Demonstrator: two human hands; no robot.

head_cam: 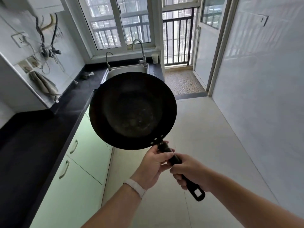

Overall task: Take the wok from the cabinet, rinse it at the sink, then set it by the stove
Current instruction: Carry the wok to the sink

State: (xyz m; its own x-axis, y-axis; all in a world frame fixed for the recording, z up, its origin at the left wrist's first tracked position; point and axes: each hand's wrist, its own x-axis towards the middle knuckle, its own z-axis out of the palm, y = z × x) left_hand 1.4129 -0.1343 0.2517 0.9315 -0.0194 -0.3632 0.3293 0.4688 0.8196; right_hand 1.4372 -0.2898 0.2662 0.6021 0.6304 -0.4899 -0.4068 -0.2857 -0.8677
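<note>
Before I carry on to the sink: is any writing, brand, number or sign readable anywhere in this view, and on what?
No text can be read in this view.
White wall unit, top left: a faint grey line of print, too blurred to read.
Black round metal wok, its black handle and the white paper cup: no marking visible.

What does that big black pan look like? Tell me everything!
The round black metal wok is held up in the air, tipped so its dark, speckled, empty inside faces the camera. Pale rivets join the bowl to a long black handle with a loop at its end. The left hand grips the handle near the bowl, the right hand farther back.
</note>
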